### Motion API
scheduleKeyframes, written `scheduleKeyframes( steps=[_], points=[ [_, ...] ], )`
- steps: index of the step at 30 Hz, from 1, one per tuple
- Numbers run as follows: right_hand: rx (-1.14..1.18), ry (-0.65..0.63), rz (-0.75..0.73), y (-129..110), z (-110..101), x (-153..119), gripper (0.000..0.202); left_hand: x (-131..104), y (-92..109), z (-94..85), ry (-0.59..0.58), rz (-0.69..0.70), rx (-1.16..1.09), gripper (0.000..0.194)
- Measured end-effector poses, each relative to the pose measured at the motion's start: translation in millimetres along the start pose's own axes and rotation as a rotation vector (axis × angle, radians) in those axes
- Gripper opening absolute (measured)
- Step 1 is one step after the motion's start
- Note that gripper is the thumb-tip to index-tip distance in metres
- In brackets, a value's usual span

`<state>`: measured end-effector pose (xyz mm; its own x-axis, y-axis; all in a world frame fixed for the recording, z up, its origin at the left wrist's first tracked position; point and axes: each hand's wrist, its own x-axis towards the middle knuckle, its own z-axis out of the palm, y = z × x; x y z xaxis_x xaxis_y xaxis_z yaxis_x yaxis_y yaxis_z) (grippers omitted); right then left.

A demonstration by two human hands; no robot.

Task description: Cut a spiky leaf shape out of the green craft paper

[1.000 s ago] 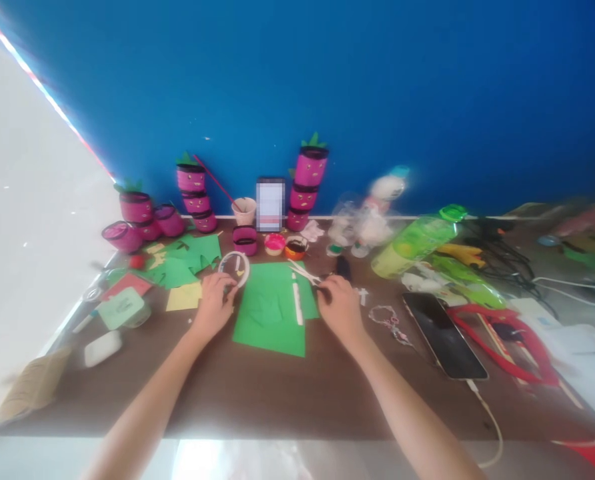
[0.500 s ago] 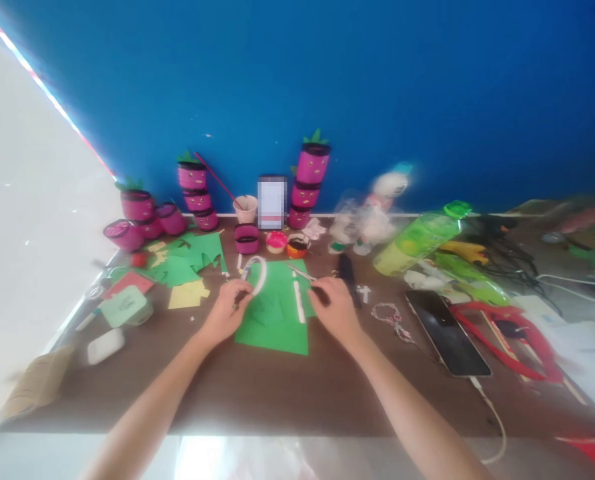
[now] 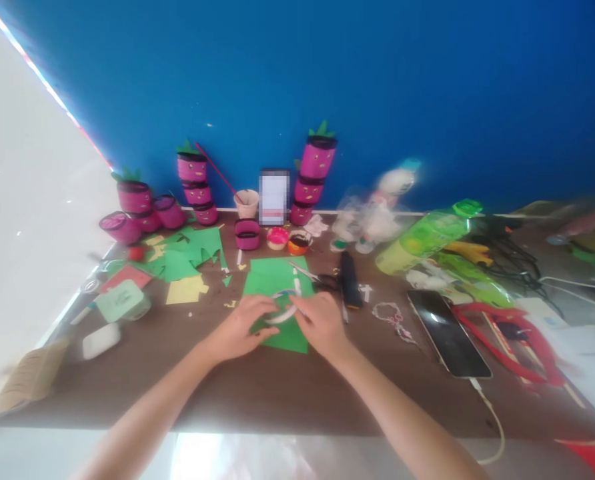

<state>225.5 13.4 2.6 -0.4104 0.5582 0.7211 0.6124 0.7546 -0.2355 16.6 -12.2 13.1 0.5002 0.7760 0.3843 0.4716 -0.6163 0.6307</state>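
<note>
Over a green sheet [image 3: 272, 270] on the brown table, my right hand [image 3: 320, 323] pinches the right side of a white tape ring [image 3: 280, 319]. My left hand [image 3: 247, 327] is at the ring's left side, fingers apart with thumb below; whether it touches the ring is blurred. A white pen [image 3: 296, 277] lies on the sheet, partly hidden behind my right hand. Scissors [image 3: 325, 281] with dark handles rest just beyond my right hand, their blades over the sheet. Beside them lies a dark cutter [image 3: 349, 280].
Purple stacked cups [image 3: 197, 193] and a phone [image 3: 274, 197] stand along the blue wall. Green scraps [image 3: 185, 257] lie at left. A green bottle [image 3: 422, 237], another phone [image 3: 449, 333] with a cable and red-handled item [image 3: 542, 347] are at right.
Both hands have come together over the green sheet, the ring moving right and nearer. My right hand has let go of the scissors, which now lie on the table, and taken the ring.
</note>
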Motion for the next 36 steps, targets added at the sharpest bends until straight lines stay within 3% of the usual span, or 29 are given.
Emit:
scheduleKeyframes(
  steps=[3, 7, 10, 18, 21, 25, 36],
  points=[
    [0.078, 0.071, 0.209, 4.4, 1.0, -3.6, 0.014, 0.8, -4.2, -4.5, 0.086, 0.042, 0.071, 0.039],
    [0.239, 0.024, 0.519, 5.8, 0.8, -5.7, 0.013, 3.7, -10.1, -9.4, 0.237, 0.075, 0.156, 0.027],
    [0.301, -0.012, 0.606, 4.9, 1.2, -5.9, 0.014, 5.1, -11.9, -9.3, 0.291, 0.105, 0.171, 0.022],
    [0.240, 0.025, 0.456, -0.4, -3.5, -0.7, 0.026, 2.8, -12.8, -7.3, 0.285, 0.125, 0.165, 0.020],
    [0.244, 0.084, 0.358, -3.8, -8.0, 3.5, 0.034, 1.5, -13.6, -6.3, 0.301, 0.140, 0.204, 0.020],
    [0.263, 0.189, 0.255, -6.4, -10.5, 6.5, 0.026, 0.9, -14.7, -5.4, 0.310, 0.156, 0.217, 0.021],
    [0.259, 0.205, 0.263, -9.4, -10.0, 1.3, 0.029, 0.4, -13.9, 0.4, 0.289, 0.154, 0.164, 0.017]
  ],
)
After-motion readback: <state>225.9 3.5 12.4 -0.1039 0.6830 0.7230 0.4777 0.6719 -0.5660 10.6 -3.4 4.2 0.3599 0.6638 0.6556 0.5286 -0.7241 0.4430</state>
